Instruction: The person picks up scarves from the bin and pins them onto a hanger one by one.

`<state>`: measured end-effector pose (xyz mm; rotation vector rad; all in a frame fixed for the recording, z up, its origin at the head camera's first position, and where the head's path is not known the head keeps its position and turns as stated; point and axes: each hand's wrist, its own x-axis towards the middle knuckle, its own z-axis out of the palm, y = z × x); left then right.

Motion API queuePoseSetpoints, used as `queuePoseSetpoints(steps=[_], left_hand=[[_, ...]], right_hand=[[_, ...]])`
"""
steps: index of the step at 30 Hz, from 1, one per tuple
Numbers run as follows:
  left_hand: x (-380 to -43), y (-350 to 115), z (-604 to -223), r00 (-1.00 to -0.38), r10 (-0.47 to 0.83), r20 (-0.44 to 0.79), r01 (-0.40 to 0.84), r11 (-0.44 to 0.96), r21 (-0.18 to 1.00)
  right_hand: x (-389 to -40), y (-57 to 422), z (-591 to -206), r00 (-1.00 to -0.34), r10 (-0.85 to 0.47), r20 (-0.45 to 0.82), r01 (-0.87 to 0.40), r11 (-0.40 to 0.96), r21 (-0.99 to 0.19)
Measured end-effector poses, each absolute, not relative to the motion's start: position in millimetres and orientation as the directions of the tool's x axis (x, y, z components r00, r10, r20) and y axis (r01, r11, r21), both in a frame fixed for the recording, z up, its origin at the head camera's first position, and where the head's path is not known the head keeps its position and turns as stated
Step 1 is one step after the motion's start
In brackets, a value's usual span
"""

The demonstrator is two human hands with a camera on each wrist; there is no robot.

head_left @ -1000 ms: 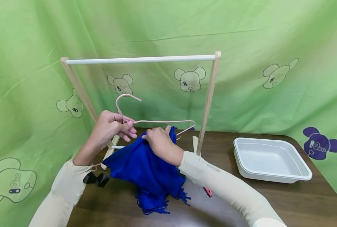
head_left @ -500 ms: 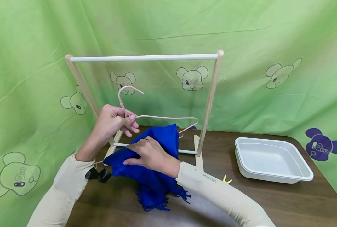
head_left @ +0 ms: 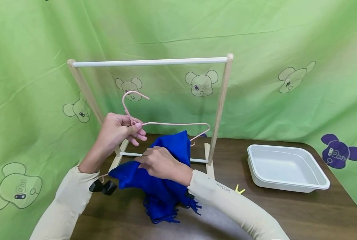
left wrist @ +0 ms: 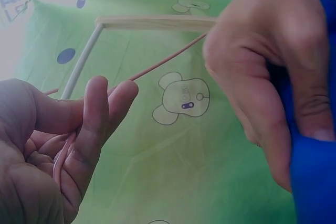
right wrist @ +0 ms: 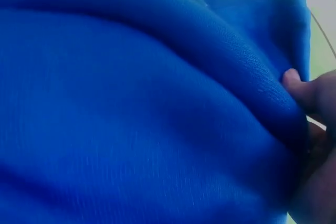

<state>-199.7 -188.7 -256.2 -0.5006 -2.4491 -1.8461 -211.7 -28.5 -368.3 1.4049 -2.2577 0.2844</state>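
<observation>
My left hand (head_left: 121, 129) pinches a pink wire hanger (head_left: 178, 124) at the base of its hook, holding it up in front of a small rack. A blue scarf (head_left: 166, 190) with fringed ends drapes over the hanger's lower part and hangs toward the table. With thumb and fingers my right hand (head_left: 160, 161) grips a fold of the scarf near its top, below the left hand. In the right wrist view the scarf (right wrist: 131, 103) fills most of the picture, with the thumb at its edge. The hanger's lower bar is mostly hidden under the cloth.
A wooden rack with a white top rail (head_left: 151, 62) stands behind the hands. To the right on the brown table (head_left: 304, 213) sits a white tub (head_left: 286, 186). A yellow clothespin (head_left: 240, 190) lies near the right sleeve. Green printed cloth (head_left: 256, 33) surrounds the table.
My right hand has moved left and down along the scarf from near its upper right corner and now pinches a fold. The left hand with the hanger has risen slightly.
</observation>
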Motion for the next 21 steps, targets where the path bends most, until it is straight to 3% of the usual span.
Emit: queuePoseSetpoints(steps=[9,16,21], left_hand=[[-200,-183,-256,-0.956,0.246,0.158,0.217,0.235,0.947],[-196,-180,-259,-0.949,0.292,0.114,0.179,0.204,0.963],[-192,-179,-256,-0.944,0.313,0.103,0.174,0.207,0.963]], right_hand=[[-210,-28,-364,-0.489,-0.622,0.612,-0.848,0.503,-0.166],[-217,-36,-346,-0.686,-0.362,0.632,-0.705,0.547,-0.452],[-220,-45,-338,-0.713,-0.285,0.641,-0.661,0.578,-0.478]])
